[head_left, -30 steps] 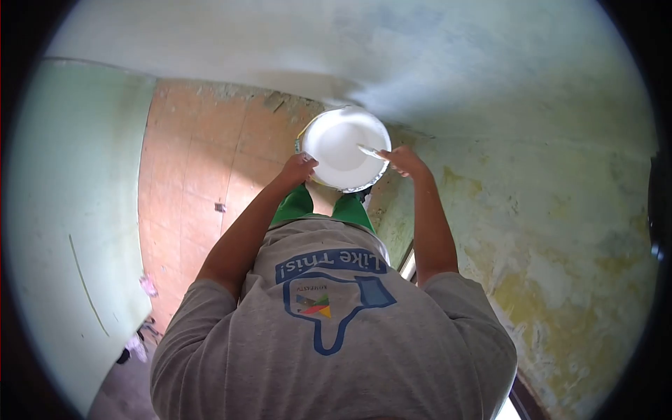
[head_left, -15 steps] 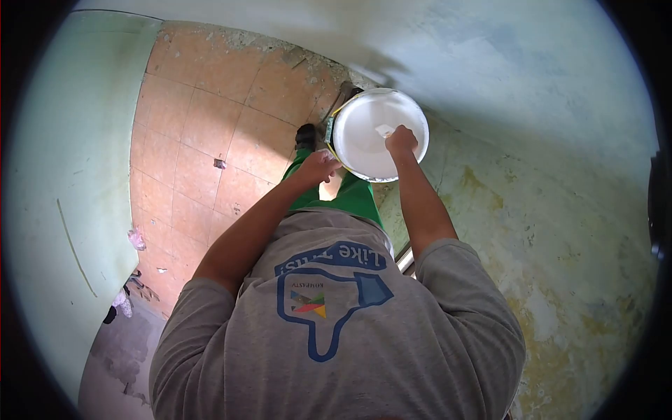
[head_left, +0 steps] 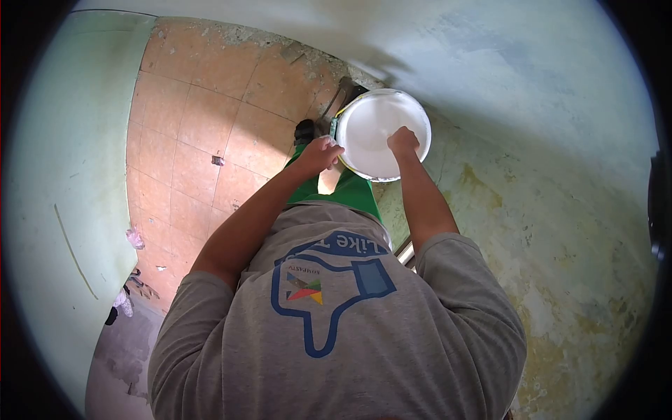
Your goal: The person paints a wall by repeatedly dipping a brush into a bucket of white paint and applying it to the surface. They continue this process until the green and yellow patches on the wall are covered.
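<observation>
Bucket [head_left: 418, 105]: ahead of the body, mouth up, white stuff [head_left: 369, 133] inside. Round opening, so no long axis to line up with. Right hand [head_left: 404, 140] is the nearer one, over the mouth, right of its middle; bucket's near rim is between that hand and the body. Right fist closed, knuckles up; whatever's in it is hidden, can't tell. Left hand [head_left: 322, 157] just outside the rim on its own side, fingers curled in, tips at the edge; can't tell if touching or gripping. Bucket opening lies to the right of the left hand and slightly forward. Yellow strip [head_left: 341, 111] on the rim, ahead of left hand. Dark shoe [head_left: 304, 131] beyond left hand, green trousers [head_left: 360, 196] behind both hands, tiled floor [head_left: 210, 119] off to the left hand's outer side, stained wall [head_left: 504, 189] right of right hand.
</observation>
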### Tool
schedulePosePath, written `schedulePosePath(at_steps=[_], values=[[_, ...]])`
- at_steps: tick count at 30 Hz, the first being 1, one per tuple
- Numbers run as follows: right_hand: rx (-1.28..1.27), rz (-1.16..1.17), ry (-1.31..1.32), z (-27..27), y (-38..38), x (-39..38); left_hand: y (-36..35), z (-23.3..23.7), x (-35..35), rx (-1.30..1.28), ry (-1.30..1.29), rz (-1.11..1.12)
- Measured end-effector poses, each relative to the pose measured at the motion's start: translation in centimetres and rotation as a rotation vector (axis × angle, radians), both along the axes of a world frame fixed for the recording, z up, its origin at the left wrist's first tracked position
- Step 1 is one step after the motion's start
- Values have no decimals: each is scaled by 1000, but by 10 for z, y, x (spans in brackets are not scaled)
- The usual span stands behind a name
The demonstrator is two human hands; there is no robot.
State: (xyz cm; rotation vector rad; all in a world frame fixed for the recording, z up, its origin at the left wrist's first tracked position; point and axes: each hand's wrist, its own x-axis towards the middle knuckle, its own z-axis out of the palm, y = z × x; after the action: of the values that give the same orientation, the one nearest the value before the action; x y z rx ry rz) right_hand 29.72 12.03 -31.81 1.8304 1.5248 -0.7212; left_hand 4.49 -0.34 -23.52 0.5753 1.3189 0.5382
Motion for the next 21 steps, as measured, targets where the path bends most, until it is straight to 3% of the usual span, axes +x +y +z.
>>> schedulePosePath(at_steps=[2,15,18,21], values=[[64,-87,20,1,-3,0,0,0,0,-10,-7,-2],[107,-59,-16,31,-12,4,6,7,8,-1,-26,-53],[41,61,4,33,-19,7,6,12,10,-12,-26,-66],[132,414,195,31,-37,12,2,14,10,-3,-21,-83]])
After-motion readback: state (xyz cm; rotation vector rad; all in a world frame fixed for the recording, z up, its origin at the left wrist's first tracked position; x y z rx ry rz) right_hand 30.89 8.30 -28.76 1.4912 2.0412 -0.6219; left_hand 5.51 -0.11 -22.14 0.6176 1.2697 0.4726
